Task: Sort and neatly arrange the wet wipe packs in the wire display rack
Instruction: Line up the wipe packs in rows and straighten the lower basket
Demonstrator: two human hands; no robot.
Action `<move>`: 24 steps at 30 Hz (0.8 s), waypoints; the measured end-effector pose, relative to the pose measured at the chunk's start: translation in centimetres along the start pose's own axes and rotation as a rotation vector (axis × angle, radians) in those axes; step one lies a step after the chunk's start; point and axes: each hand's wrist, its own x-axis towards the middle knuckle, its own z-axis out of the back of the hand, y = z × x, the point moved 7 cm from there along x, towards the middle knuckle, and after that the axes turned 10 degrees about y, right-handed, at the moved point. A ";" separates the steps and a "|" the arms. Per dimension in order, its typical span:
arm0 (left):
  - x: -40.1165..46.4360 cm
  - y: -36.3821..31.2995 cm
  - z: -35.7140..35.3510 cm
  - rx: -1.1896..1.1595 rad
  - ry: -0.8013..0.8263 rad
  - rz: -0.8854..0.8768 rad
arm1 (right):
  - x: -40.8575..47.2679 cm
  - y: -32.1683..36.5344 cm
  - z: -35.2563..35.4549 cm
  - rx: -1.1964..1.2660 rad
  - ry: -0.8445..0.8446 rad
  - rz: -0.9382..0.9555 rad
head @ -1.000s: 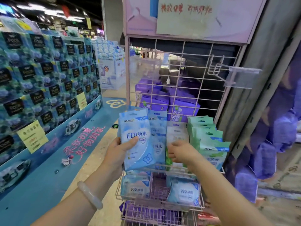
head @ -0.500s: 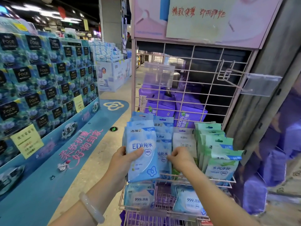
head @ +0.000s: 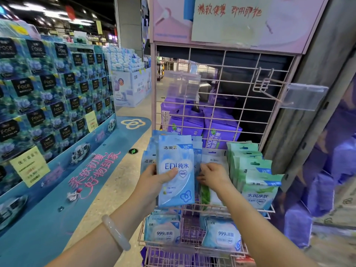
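Note:
A pink wire display rack (head: 227,120) stands in front of me. My left hand (head: 154,182) is shut on a light blue wet wipe pack (head: 176,170), held upright before a row of blue packs (head: 197,149). My right hand (head: 213,175) rests with bent fingers on a row of white packs (head: 213,157) in the middle of the upper basket; whether it grips one is unclear. Green packs (head: 256,178) fill the basket's right side. The lower basket holds two stacks of blue "999" packs (head: 163,232).
Purple boxes (head: 217,132) sit behind the rack's grid. A clear tag holder (head: 304,97) juts out on a hook at the upper right. A tall wall of blue tissue packs (head: 48,93) lines the left side. A grey pillar (head: 317,93) is on the right.
The view has shifted slightly closer to the rack. My left hand keeps holding the blue pack, a little higher. My right hand has stayed on the middle row of packs.

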 end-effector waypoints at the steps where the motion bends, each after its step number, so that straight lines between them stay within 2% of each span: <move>1: 0.2 0.0 -0.3 -0.003 -0.002 0.004 | -0.2 -0.1 0.0 0.058 0.025 -0.016; 3: 0.7 0.0 -1.3 -0.012 0.007 0.010 | -0.9 0.0 0.2 0.174 0.079 -0.021; 5: 1.4 -0.4 -2.6 -0.004 0.024 -0.013 | -2.0 0.9 0.4 0.310 0.165 0.080; 7: 2.0 -0.9 -3.6 -0.005 0.024 -0.043 | -3.3 2.0 0.5 0.302 0.241 0.207; 9: 2.5 -1.1 -4.4 0.064 0.037 -0.064 | -3.8 2.4 0.8 0.223 0.209 0.256; 11: 2.8 -1.7 -4.8 0.399 0.024 -0.125 | -3.7 2.2 1.3 0.189 0.124 0.245; 14: 2.6 -2.5 -4.5 0.979 -0.115 -0.210 | -3.4 0.9 0.8 0.148 0.075 0.198; 18: 1.5 -1.9 -3.6 1.538 -0.284 -0.262 | -3.3 -0.7 -0.4 -0.277 0.074 0.147; 20: 1.0 -1.5 -1.8 1.533 -0.363 -0.249 | -3.3 -1.1 -0.4 -0.334 0.076 0.101; 24: 0.6 -0.7 2.4 1.366 -0.424 -0.047 | -3.4 -1.2 -0.9 -0.292 0.107 0.041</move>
